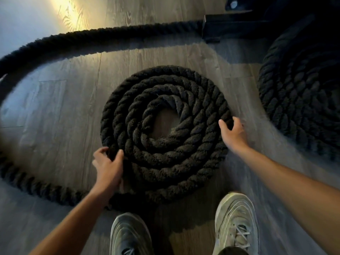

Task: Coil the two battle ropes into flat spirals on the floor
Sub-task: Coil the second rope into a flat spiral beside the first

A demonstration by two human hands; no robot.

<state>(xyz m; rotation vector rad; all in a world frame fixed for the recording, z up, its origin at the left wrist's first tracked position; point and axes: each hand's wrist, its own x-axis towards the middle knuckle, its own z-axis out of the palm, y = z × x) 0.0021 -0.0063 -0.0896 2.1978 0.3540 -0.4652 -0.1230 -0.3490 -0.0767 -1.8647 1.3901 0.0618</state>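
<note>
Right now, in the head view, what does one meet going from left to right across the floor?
Loose rope tail → left hand → half-made spiral → right hand → second coil.

Your second coil (303, 100) on the right runs off the picture's edge, too dark to count its turns. The loose rope (92, 36) leaves the left edge, and its far end vanishes behind a dark frame (230, 24). Your left hand (108, 168) covers part of the half-wound coil (165, 155), and the bottom edge cuts off your shoes (131, 236).
</note>
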